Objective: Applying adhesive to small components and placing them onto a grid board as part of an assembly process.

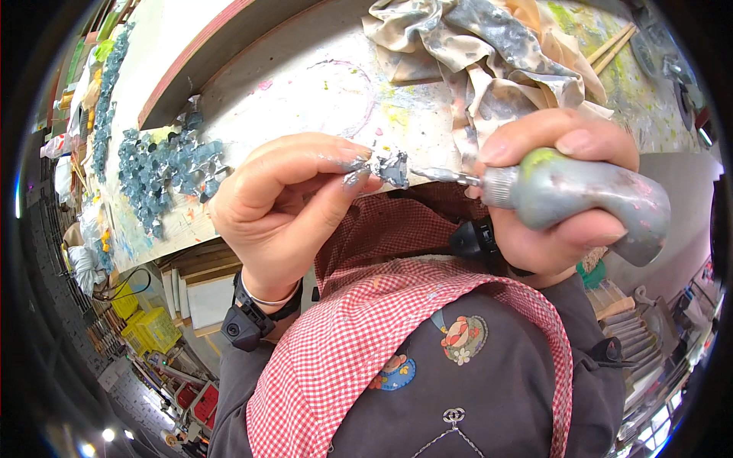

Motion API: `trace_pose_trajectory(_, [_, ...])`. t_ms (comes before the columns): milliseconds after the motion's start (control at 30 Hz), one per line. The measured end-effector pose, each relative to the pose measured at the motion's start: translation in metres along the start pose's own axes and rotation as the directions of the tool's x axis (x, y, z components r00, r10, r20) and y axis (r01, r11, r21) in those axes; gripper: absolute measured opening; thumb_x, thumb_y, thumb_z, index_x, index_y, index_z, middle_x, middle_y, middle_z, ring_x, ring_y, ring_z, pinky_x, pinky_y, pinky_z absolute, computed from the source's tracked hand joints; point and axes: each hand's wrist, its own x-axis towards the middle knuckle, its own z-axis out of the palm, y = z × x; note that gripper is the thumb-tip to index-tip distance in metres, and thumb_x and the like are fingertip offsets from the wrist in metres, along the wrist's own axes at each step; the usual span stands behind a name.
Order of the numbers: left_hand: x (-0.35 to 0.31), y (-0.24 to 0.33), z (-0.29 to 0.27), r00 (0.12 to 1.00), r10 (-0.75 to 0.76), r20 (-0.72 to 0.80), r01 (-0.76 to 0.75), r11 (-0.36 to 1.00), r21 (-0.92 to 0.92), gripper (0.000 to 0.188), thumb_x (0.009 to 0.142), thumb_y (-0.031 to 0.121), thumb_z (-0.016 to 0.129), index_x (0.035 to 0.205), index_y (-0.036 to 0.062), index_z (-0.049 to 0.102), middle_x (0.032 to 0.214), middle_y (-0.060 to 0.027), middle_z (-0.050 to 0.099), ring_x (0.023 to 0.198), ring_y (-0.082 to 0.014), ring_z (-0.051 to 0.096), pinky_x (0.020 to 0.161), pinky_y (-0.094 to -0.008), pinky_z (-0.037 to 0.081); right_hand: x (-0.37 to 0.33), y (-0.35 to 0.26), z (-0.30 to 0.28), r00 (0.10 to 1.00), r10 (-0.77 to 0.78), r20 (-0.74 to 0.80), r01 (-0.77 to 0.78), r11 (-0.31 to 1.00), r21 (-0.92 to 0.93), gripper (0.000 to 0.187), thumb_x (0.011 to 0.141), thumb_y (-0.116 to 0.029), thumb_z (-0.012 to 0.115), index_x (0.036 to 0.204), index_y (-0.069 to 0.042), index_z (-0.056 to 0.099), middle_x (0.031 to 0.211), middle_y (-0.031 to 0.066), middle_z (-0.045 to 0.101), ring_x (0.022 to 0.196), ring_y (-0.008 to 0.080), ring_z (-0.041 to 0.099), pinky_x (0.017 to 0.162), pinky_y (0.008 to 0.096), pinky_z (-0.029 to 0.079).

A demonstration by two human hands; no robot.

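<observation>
Between thumb and fingertips, my left hand (279, 202) pinches a small blue-grey piece (392, 168) smeared with silvery paint; its exact kind is unclear. My right hand (561, 149) is wrapped round a grey squeeze bottle (592, 200), tilted with its nozzle pointing left. The paint-coated nozzle tip (439, 175) is close beside the small piece; whether they touch I cannot tell. Paint stains the fingertips of my left hand. Both hands are above the near edge of the paint-marked worktable (305, 107).
A pile of small blue-grey pieces (160, 179) lies at the table's left, with more along the far left. A red-edged board (198, 57) stands behind it. Crumpled stained cloth (496, 53) lies at the back right beside wooden sticks (612, 47). Yellow crates (151, 328) are at lower left.
</observation>
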Motion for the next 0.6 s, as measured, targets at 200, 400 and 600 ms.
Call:
trace_pose_trajectory(200, [0.002, 0.014, -0.004, 0.999, -0.030, -0.042, 0.031, 0.999, 0.027, 0.016, 0.076, -0.014, 0.055, 0.090, -0.0068, 0.060, 0.092, -0.0129, 0.062, 0.079, -0.0155, 0.062, 0.068, -0.0244, 0.053, 0.001, -0.012, 0.015, 0.987, 0.051, -0.154, -0.048, 0.998, 0.028, 0.053, 0.087, -0.056, 0.034, 0.106, -0.006, 0.035, 0.075, 0.0154, 0.051, 0.052, 0.0187, 0.049, 0.039, 0.0249, 0.042])
trace_pose_trajectory(400, [0.005, 0.007, -0.002, 0.953, -0.302, -0.003, 0.302, 0.953, -0.017, 0.014, 0.079, -0.008, 0.055, 0.091, -0.0029, 0.060, 0.093, -0.0094, 0.064, 0.087, -0.0119, 0.059, 0.077, -0.0230, 0.048, -0.007, -0.007, 0.007, 0.977, 0.109, -0.183, -0.088, 0.989, 0.118, 0.049, 0.087, -0.054, 0.038, 0.098, -0.007, 0.033, 0.072, 0.0135, 0.050, 0.050, 0.0182, 0.047, 0.038, 0.0248, 0.042])
trace_pose_trajectory(600, [-0.001, 0.019, -0.005, 0.972, -0.236, -0.008, 0.232, 0.959, -0.163, 0.017, 0.078, -0.011, 0.053, 0.094, -0.0053, 0.056, 0.096, -0.0112, 0.061, 0.091, -0.0137, 0.059, 0.081, -0.0270, 0.048, 0.000, -0.021, 0.011, 0.973, 0.177, -0.149, -0.148, 0.970, 0.192, 0.048, 0.087, -0.053, 0.039, 0.096, -0.006, 0.033, 0.071, 0.0140, 0.049, 0.046, 0.0173, 0.045, 0.038, 0.0239, 0.041])
